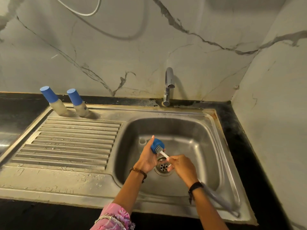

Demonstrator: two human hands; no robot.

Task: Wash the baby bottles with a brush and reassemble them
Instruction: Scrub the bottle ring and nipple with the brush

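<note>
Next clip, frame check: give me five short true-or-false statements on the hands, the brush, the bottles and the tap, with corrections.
1. The left hand holds a blue cap over the sink basin. True.
2. The right hand grips the brush by its white handle. True.
3. Water runs from the tap. False: no stream is visible.
4. Two capped bottles lie in the basin. False: they stand behind the drainboard.
5. The brush bristles enter the cap. True.
</note>
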